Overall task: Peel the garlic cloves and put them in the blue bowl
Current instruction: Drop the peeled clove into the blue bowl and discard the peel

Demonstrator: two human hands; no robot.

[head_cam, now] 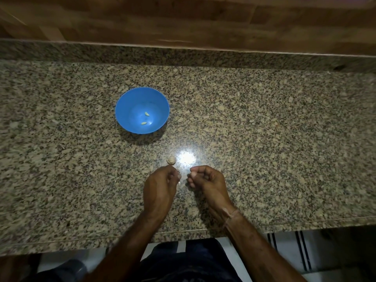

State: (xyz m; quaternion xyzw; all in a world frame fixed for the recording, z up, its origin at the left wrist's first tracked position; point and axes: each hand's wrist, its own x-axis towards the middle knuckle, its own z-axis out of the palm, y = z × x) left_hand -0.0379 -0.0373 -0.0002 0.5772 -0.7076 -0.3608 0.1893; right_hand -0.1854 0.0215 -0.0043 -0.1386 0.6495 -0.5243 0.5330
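The blue bowl point(142, 94) stands on the granite counter, left of centre, with two peeled garlic cloves point(147, 113) lying inside. A small garlic bulb piece point(171, 160) in its skin sits on the counter just beyond my left hand. My left hand point(159, 188) hovers over the counter with its fingers curled. A pale fleck shows at the fingertips, and I cannot tell whether it is held. My right hand point(205, 180) is a short gap to the right, with thumb and fingers pinching a small pale garlic clove point(192, 175).
The speckled granite counter point(264, 129) ends in a low granite upstand and a wooden wall point(183, 19) at the back. A bright light glare point(186, 158) lies beside the garlic. The counter's front edge runs just under my forearms.
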